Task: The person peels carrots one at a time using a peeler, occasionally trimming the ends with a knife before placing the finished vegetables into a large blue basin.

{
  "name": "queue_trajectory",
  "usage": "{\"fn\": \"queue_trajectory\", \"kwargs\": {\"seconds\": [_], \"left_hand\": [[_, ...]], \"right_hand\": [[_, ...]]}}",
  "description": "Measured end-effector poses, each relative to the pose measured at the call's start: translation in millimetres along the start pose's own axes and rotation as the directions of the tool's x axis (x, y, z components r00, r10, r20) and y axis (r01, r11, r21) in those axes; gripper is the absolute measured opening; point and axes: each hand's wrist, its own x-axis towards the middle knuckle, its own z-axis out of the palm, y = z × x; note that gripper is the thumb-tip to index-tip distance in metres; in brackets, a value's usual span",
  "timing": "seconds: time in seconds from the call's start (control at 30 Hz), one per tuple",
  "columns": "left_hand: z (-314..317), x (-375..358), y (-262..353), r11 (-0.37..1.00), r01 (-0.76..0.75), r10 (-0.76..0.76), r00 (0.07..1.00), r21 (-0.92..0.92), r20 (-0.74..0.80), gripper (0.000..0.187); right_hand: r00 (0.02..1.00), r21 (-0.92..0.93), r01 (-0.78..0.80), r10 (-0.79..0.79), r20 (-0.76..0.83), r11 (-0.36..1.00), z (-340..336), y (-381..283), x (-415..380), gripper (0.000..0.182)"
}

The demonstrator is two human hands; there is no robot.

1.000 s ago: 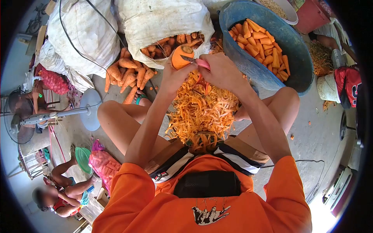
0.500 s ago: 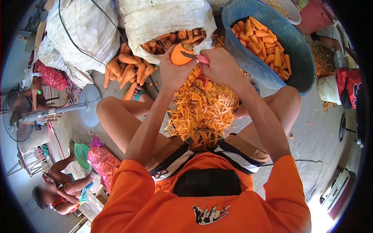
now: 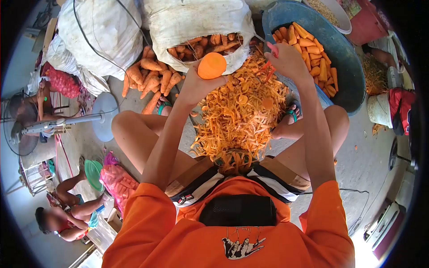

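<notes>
My left hand (image 3: 199, 87) is wrapped round a peeled carrot (image 3: 212, 65), its flat, bright orange cut end facing up. It is held above the near edge of the white sack. Up and to the right, my right hand (image 3: 289, 61) is closed round a pink-handled knife (image 3: 272, 50), its blade mostly hidden. A thin red piece (image 3: 269, 72) shows below those fingers. Beneath both hands lies a big heap of carrot peelings (image 3: 237, 116), with a round orange piece (image 3: 267, 103) on its right side.
A white sack (image 3: 196, 18) of unpeeled carrots opens toward me, with more loose carrots (image 3: 149, 76) to its left. Peeled carrots (image 3: 313, 49) lie in a blue tub (image 3: 353, 85) at right. A standing fan (image 3: 20, 123) and other people are at left.
My right hand has moved right and up, away from the carrot, with the knife. The carrot's dark end is gone, leaving a clean cut face. A round orange piece now shows over the peelings.
</notes>
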Motion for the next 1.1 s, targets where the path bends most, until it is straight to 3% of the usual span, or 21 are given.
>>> {"fn": "queue_trajectory", "kwargs": {"seconds": [0.07,0.13,0.17,0.2,0.23,0.3,0.33,0.4,0.43,0.47,0.5,0.53,0.63,0.67,0.73,0.83,0.9,0.93,0.97,1.03,1.1], "left_hand": [[8.5,-3.8,-2.0,0.999,0.039,-0.039,0.999,0.012,0.015,0.061],[21.6,-12.7,-5.0,0.944,0.301,-0.317,0.941,0.136,0.118,0.056],[26.9,-12.3,-15.1,0.944,0.301,-0.317,0.941,0.136,0.117,0.056],[32.8,-11.0,-35.4,0.895,0.377,-0.426,0.881,0.237,0.206,0.059],[39.4,-8.2,-55.5,0.833,0.435,-0.532,0.8,0.341,0.278,0.061],[54.9,10.4,-93.6,0.829,0.388,-0.517,0.807,0.404,0.285,0.062],[66.1,21.9,-94.7,0.819,0.34,-0.503,0.812,0.462,0.296,0.063],[86.7,59.0,-84.9,0.822,0.312,-0.506,0.784,0.477,0.36,0.064],[105.7,83.3,-86.2,0.918,0.205,-0.332,0.865,0.339,0.377,0.062],[121.4,101.3,-89.0,0.977,0.076,-0.147,0.919,0.199,0.367,0.06],[134.6,106.5,-47.6,0.991,0.105,-0.13,0.92,0.088,0.369,0.058],[147.3,111.5,-5.2,0.991,0.135,-0.115,0.919,-0.026,0.377,0.056],[154.3,156.1,-11.1,0.993,0.047,-0.005,0.933,-0.108,0.36,0.052],[146.3,169.0,-24.9,1.0,-0.01,0.008,0.945,0.003,0.327,0.042],[117.7,187.0,-77.0,0.88,-0.229,0.177,0.971,0.416,0.16,0.028],[54.0,217.3,-170.1,0.649,0.016,0.086,0.992,0.76,-0.095,0.021],[11.9,234.8,-210.1,0.456,0.115,0.062,0.985,0.882,-0.16,0.019],[3.3,243.2,-213.7,0.304,0.216,0.001,0.974,0.928,-0.227,0.025],[-4.8,252.8,-216.5,0.165,0.227,0.041,0.971,0.96,-0.237,0.035],[-28.1,272.5,-248.1,0.053,0.066,0.301,0.95,0.996,-0.079,0.045],[-32.7,294.1,-268.7,0.04,0.058,0.222,0.973,0.998,-0.065,0.048]], "right_hand": [[1.0,0.1,0.01,-0.01,-0.003,0.995,-22.3,-4.1,-9.4,0.04],[0.999,0.198,0.034,-0.033,-0.006,0.98,-51.8,-7.5,-13.9,0.04],[0.999,0.359,0.016,0.001,-0.047,0.933,-67.5,-9.4,-14.6,0.038],[0.996,0.513,0.007,0.04,-0.082,0.859,-77.5,-9.3,-13.3,0.036],[0.996,0.515,0.013,0.035,-0.083,0.857,-82.2,-2.9,-9.2,0.036],[0.912,0.607,0.267,0.007,-0.409,0.748,-90.6,19.8,-2.2,0.027],[0.914,0.611,0.267,0.004,-0.405,0.745,-97.6,25.0,-2.4,0.027],[0.906,0.786,0.06,0.297,-0.301,0.615,-109.1,32.3,-3.6,0.018],[0.91,0.794,0.06,0.293,-0.292,0.605,-109.8,35.3,-0.9,0.018],[0.887,0.86,0.117,0.338,-0.315,0.496,-109.9,38.4,2.3,0.016],[0.859,0.906,0.175,0.39,-0.332,0.385,-111.3,42.7,4.1,0.015],[0.863,0.91,0.173,0.387,-0.324,0.376,-115.5,46.7,1.9,0.014],[0.82,0.932,0.157,0.483,-0.308,0.328,-122.3,52.6,2.2,0.015],[0.806,0.932,0.118,0.516,-0.291,0.342,-125.0,50.5,1.0,0.015],[0.815,0.922,0.121,0.494,-0.304,0.368,-127.0,53.5,-0.2,0.016],[0.822,0.9,0.089,0.479,-0.308,0.427,-126.6,53.7,1.3,0.017],[0.814,0.85,0.012,0.488,-0.314,0.527,-124.8,45.9,3.4,0.016],[0.834,0.825,-0.002,0.456,-0.311,0.566,-124.6,46.4,4.4,0.016],[0.833,0.822,-0.014,0.461,-0.305,0.569,-123.0,46.6,7.6,0.016],[0.816,0.759,-0.087,0.484,-0.317,0.645,-120.5,47.2,16.3,0.017],[0.825,0.752,-0.115,0.484,-0.291,0.648,-122.0,51.2,19.9,0.018]]}}
